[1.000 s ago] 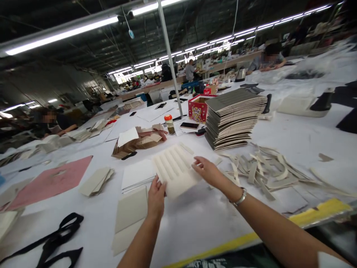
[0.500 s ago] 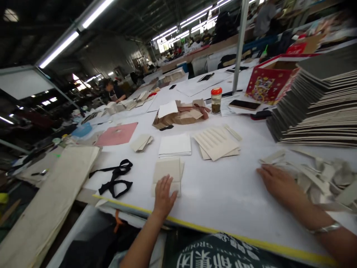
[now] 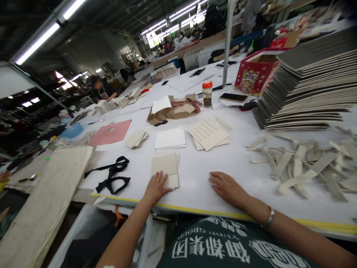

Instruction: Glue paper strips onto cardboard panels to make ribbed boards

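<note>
A small pile of pale beige cardboard squares (image 3: 165,167) is lying near the yellow-taped front edge (image 3: 195,210) of the white table (image 3: 195,171). The left hand (image 3: 156,188) is resting flat on its near corner, seemingly grasping nothing; the right hand (image 3: 227,187) is lying open and empty nearby. A sideways drag could be pushing squares off that edge.

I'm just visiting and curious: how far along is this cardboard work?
Looks done: a pile of grooved cards lies mid-table, loose strips scattered to the right. In hand: the left hand rests on a small stack of cream cards; the right hand lies flat on the table, holding nothing. Probably left: the tall stack of boards behind.
</note>
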A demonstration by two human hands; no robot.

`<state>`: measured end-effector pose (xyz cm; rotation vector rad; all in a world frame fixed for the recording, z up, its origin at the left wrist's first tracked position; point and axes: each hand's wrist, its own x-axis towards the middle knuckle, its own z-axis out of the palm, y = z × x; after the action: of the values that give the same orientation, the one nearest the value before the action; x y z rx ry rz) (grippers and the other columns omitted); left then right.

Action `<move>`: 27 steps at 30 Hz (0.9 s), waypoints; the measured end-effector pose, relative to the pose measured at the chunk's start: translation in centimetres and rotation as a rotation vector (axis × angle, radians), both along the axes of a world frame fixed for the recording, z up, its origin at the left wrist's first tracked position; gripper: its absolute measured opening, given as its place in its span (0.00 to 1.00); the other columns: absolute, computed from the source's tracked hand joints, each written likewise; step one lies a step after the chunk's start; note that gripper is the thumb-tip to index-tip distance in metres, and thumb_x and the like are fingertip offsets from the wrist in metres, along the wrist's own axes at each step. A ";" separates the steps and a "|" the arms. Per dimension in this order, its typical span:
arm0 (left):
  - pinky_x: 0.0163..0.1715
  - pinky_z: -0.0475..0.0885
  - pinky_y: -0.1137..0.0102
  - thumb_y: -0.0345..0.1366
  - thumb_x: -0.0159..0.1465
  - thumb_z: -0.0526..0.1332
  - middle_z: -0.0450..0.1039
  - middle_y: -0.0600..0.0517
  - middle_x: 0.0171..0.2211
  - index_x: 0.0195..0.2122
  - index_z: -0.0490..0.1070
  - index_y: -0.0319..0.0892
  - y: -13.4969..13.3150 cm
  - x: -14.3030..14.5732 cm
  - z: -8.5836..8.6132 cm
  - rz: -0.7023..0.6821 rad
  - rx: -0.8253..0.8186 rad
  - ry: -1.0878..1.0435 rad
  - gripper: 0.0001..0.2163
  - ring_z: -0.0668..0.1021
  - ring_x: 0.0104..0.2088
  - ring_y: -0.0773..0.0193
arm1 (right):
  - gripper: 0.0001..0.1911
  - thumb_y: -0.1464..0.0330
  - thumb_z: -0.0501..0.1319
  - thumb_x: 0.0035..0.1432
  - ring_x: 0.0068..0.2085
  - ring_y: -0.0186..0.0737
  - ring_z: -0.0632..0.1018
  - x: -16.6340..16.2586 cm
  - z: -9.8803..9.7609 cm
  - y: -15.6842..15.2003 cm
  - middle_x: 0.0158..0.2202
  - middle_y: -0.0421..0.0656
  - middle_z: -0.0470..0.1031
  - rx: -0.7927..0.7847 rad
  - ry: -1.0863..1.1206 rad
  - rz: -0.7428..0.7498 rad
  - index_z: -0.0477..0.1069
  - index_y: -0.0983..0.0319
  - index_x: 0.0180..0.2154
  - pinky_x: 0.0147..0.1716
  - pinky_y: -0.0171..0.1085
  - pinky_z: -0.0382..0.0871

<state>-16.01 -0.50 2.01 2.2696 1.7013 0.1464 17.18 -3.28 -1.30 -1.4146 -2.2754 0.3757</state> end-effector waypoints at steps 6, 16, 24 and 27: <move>0.54 0.61 0.64 0.40 0.58 0.56 0.72 0.48 0.45 0.40 0.71 0.46 -1.4 -0.9 0.6 0.017 0.100 -0.316 0.11 0.70 0.50 0.58 | 0.14 0.67 0.50 0.57 0.48 0.41 0.69 -0.2 0.8 0.2 0.46 0.49 0.68 -0.045 0.202 -0.006 0.69 0.63 0.41 0.50 0.43 0.63; 0.35 0.72 0.67 0.33 0.60 0.54 0.74 0.47 0.34 0.37 0.68 0.40 -4.8 11.2 2.5 -0.777 0.588 -0.031 0.07 0.75 0.34 0.63 | 0.21 0.62 0.49 0.58 0.51 0.42 0.67 4.2 1.3 -1.5 0.51 0.50 0.64 0.109 0.293 -0.337 0.61 0.62 0.51 0.46 0.43 0.67; 0.48 0.64 0.59 0.37 0.60 0.53 0.66 0.42 0.49 0.42 0.65 0.39 -2.1 17.1 -0.9 -0.389 0.405 -0.212 0.11 0.67 0.50 0.57 | 0.19 0.64 0.52 0.57 0.54 0.48 0.62 2.6 0.8 -3.6 0.52 0.49 0.65 0.051 -0.188 -0.138 0.65 0.64 0.49 0.52 0.47 0.54; 0.47 0.63 0.55 0.44 0.57 0.57 0.59 0.43 0.55 0.50 0.60 0.40 -0.2 18.2 -1.4 -0.319 0.242 -0.014 0.22 0.64 0.52 0.51 | 0.17 0.64 0.53 0.56 0.49 0.45 0.67 2.7 2.3 -2.1 0.46 0.49 0.69 -0.060 -0.161 -0.113 0.67 0.64 0.45 0.47 0.42 0.60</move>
<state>2.23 -0.68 0.63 2.6740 1.3532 0.3111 19.87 -5.43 0.96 -1.6500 -2.3130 0.3061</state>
